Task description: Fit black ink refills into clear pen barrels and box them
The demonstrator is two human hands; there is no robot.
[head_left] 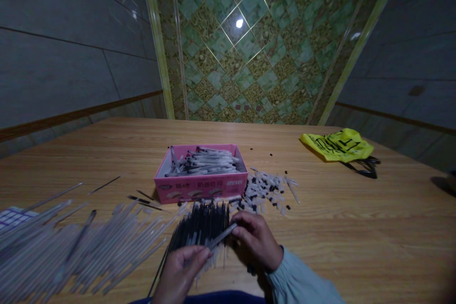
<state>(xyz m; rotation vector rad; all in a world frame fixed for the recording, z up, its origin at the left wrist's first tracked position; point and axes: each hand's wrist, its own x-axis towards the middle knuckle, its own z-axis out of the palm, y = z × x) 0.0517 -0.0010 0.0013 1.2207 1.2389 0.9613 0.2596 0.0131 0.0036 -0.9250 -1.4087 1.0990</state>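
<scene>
A slim greyish pen tube (223, 234) is held at a slant between both hands, over a pile of dark pen refills (204, 223). My left hand (183, 268) pinches its lower end. With thumb and forefinger, my right hand (257, 235) grips the upper end. Whether a refill sits inside the tube is too blurred to tell. Just beyond the refills stands a pink box (201, 191) with several white, dark-tipped pens (210, 161) in it. Small white and black pen parts (265, 190) lie scattered to the box's right.
Many clear pen barrels (103, 247) spread over the left of the wooden table (356, 232). A checked sheet (16, 218) lies partly under them at the left edge. At the back right is a yellow bag (337, 146) with black straps. Tiled walls enclose the table's back and sides.
</scene>
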